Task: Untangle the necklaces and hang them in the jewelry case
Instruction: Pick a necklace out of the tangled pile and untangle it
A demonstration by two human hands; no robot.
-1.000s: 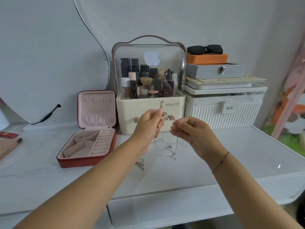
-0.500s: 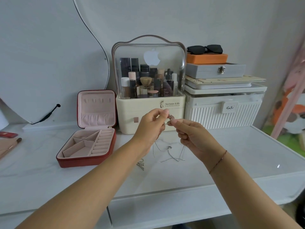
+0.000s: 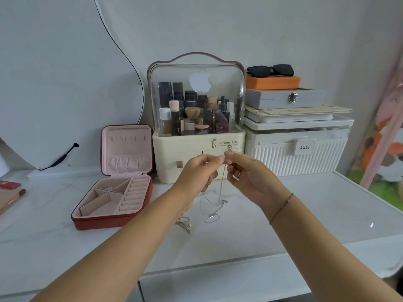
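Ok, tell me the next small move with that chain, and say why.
Probably draw the hands slowly apart to open the loops. The left hand and right hand both pinch the silver necklace at one spot, fingertips almost touching. Its strands hang doubled and bunch low down near the table. The hooks in the jewelry case lid carry nothing yet.

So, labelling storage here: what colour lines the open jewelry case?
Pale pink, in the jewelry case; head view shows it best.

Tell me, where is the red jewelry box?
In the head view, the open red jewelry box with pink lining sits on the left of the white marble table, just left of the clear-topped cream cosmetics organizer.
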